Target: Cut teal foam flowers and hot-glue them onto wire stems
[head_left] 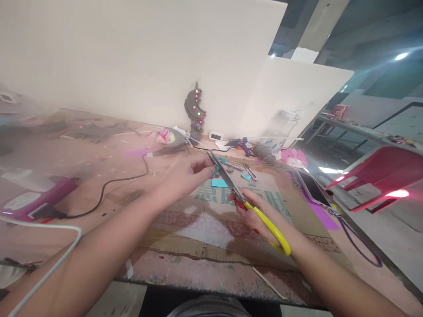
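My left hand is closed in a pinch on a small teal piece, perhaps paper or felt; its exact kind is too small to tell. In my right hand is a pair of scissors with yellow and red handles, my fingers wrapped round them. The blades point up and away, and their tips lie beside the teal piece. Below the blades, a flat teal strip rests on the printed cardboard. A curled teal scrap lies to the right, near small tweezers.
A dark crescent ornament with coloured beads leans on the white board. At the back are a blue glue gun, grey yarn and a clear plastic jar. A phone lies right; a purple power strip with cables sits left.
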A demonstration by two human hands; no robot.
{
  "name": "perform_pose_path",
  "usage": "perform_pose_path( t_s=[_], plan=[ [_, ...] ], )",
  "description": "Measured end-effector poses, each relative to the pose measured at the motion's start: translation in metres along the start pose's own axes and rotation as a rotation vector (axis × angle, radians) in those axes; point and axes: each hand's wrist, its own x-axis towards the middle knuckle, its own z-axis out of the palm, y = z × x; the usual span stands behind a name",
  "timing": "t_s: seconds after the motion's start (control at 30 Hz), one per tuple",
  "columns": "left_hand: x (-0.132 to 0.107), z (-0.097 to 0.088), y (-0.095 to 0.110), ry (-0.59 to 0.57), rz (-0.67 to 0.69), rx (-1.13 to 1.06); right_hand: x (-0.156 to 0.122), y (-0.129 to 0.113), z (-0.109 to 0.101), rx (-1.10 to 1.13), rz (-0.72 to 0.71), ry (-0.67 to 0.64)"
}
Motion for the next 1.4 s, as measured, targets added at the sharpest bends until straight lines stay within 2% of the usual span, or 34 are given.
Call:
perform_pose_path(
  t_s=[0.33,0.43,0.53,0.7,0.93,1.2,1.4],
  plan=[
    [0.0,0.001,0.001,0.054,-0.095,-0.176,-0.001,-0.021,0.001,-0.065,0.026,-0.019],
    [0.0,0.005,-0.003,0.068,-0.081,-0.2,-0.001,-0.022,0.001,-0.071,0.033,-0.023],
    [0.0,0.01,-0.008,0.035,-0.043,-0.22,-0.001,-0.024,0.002,-0.069,0.042,-0.02],
    [-0.001,0.013,-0.01,-0.023,-0.064,-0.129,-0.001,-0.022,0.004,-0.055,0.03,0.006],
    [-0.001,0.011,-0.004,0.035,-0.002,-0.2,-0.001,-0.021,0.004,-0.058,0.027,0.0],
    [-0.001,0.013,-0.013,0.019,-0.025,-0.183,-0.001,-0.021,0.004,-0.053,0.023,0.004],
    [-0.001,0.013,-0.012,0.048,-0.023,-0.179,-0.001,-0.02,0.004,-0.06,0.032,0.006]
  ],
)
